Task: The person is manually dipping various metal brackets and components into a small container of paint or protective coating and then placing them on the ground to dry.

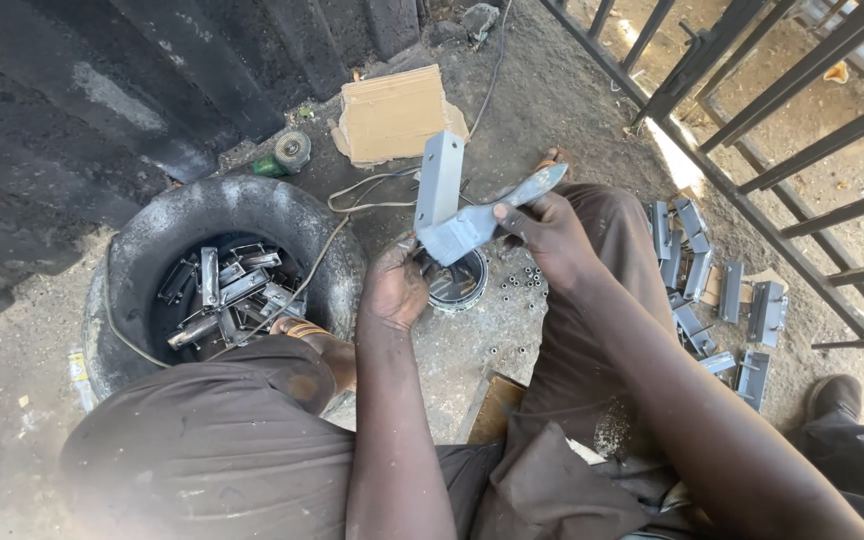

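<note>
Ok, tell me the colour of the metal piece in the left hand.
Grey: the metal bracket in the left hand looks freshly painted, like the brush. The head view shows it.

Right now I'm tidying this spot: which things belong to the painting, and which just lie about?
In use: grey metal bracket in left hand; paintbrush in right hand; paint tin.
Lying about: cardboard piece; green-handled wire brush; small nuts.
</note>
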